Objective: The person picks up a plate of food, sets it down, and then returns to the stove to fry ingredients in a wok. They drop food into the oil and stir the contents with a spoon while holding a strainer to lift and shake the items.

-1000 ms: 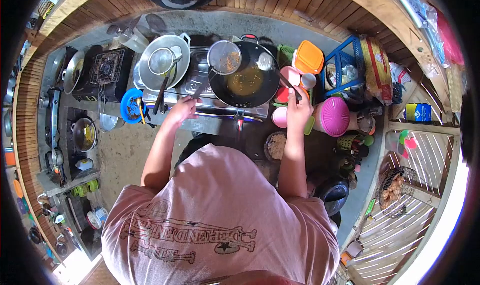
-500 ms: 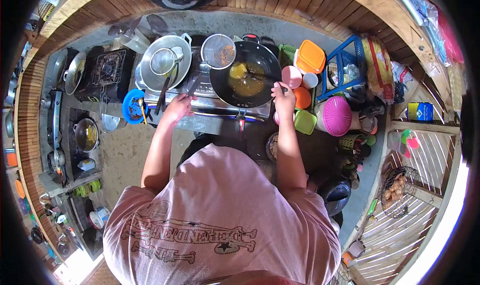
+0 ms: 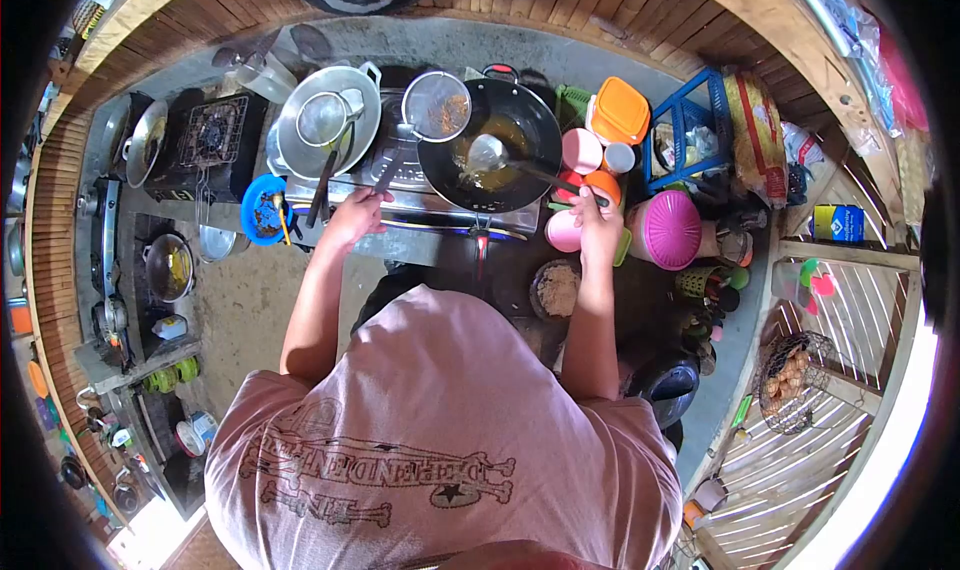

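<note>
A black wok (image 3: 540,175) sits on the stove (image 3: 405,205) with brownish-yellow liquid in its bottom. My right hand (image 3: 598,228) is closed around the dark handle of a ladle (image 3: 487,154), whose metal bowl is over the liquid. In my left hand (image 3: 357,218) is the handle of a round mesh strainer (image 3: 436,106). Orange-brown bits lie in the strainer, which is at the wok's left edge. Left of it, a large metal pot (image 3: 283,135) holds a second strainer (image 3: 323,120) with a dark handle.
A blue bowl (image 3: 252,210) with a spoon stands left of my left hand. Orange, pink and white containers, a blue basket (image 3: 662,115) and a pink lidded tub (image 3: 667,231) are on the right. A bowl of pale food (image 3: 557,290) is below the wok. A charcoal grill (image 3: 213,133) is farther left.
My right hand has moved right and a little toward me. The ladle's bowl now shows above the liquid, where a yellow lump was visible before. My left hand has barely moved.
</note>
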